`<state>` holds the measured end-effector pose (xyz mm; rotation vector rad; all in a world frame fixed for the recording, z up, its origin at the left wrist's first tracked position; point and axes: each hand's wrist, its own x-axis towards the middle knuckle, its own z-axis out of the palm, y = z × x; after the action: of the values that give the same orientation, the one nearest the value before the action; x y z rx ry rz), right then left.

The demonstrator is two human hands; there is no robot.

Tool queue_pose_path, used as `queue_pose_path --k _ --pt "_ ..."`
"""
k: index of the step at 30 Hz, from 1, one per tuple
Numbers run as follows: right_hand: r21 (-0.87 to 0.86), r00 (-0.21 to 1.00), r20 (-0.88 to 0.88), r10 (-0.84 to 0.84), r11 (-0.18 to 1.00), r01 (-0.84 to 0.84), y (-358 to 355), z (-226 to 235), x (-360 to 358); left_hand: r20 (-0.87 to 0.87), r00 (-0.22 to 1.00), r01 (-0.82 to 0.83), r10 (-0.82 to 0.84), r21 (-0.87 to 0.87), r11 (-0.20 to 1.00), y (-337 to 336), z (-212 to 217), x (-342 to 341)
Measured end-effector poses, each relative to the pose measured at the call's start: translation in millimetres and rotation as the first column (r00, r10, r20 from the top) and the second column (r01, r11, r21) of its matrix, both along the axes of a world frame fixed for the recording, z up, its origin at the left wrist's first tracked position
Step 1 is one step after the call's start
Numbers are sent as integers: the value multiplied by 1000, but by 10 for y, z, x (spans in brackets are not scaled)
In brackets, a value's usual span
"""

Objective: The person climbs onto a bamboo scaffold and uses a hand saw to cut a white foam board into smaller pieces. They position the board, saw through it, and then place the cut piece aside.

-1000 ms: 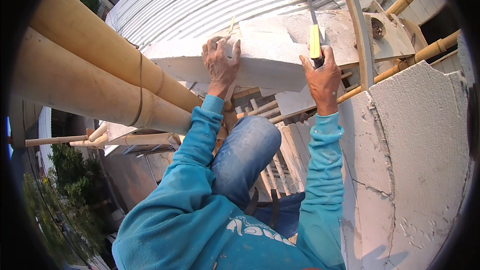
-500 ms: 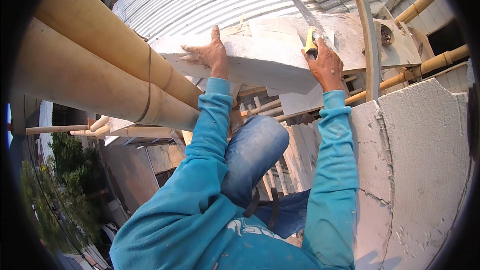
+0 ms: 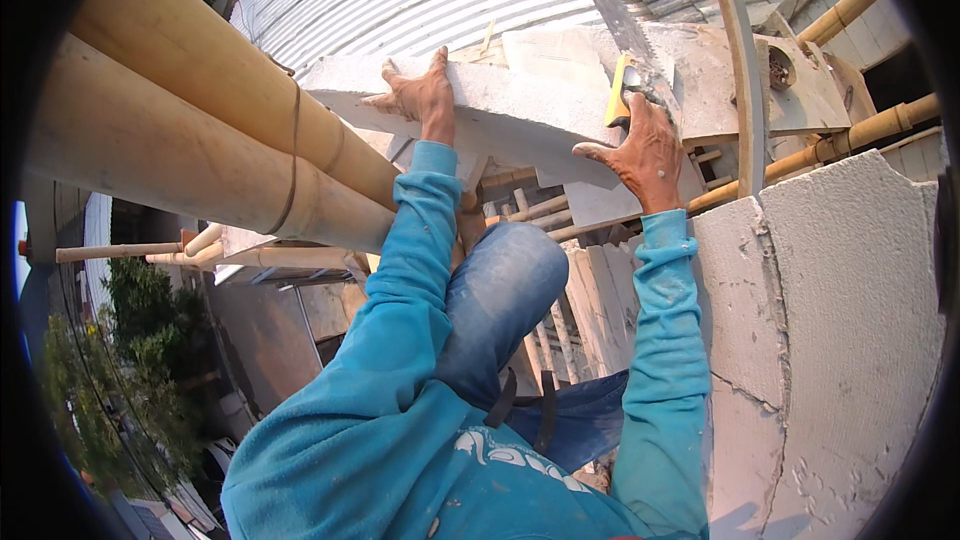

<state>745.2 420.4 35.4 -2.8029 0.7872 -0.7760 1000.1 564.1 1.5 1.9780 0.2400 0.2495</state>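
A long pale lightweight concrete block (image 3: 520,112) lies across boards in front of me. My left hand (image 3: 420,98) rests on its upper edge near the left end, fingers spread. A handsaw (image 3: 620,80) with a yellow and black handle lies to the right of the block, its blade pointing away from me over the roof. My right hand (image 3: 652,155) is at the near end of the saw handle, its thumb stretched left toward the block's right end. That hand is open; its fingertips, partly hidden, are beside the handle or touching it.
Two thick bamboo poles (image 3: 230,120) slant in from the upper left. An upright wooden strip (image 3: 740,70) stands right of the saw, near a dusty board (image 3: 790,110). A cracked block wall (image 3: 840,300) rises at the right. Corrugated roofing (image 3: 400,0) lies beyond.
My right hand has loosened from the saw handle and drawn slightly toward me, its thumb now out to the left. My left hand's fingers have shifted a little on the block.
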Motion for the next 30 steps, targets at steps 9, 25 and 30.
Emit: queue_pose_path --k 9,25,30 --pt "-4 997 63 -52 999 52 72 -81 30 -71 991 117 -111 81 990 -126 84 142" --pt "-7 959 78 -274 961 275 533 -158 -12 8 913 399 -407 185 898 -694 212 473" --pt "3 915 93 -392 919 393 601 -218 -31 130 794 552 -594 255 794 -1265 155 641"
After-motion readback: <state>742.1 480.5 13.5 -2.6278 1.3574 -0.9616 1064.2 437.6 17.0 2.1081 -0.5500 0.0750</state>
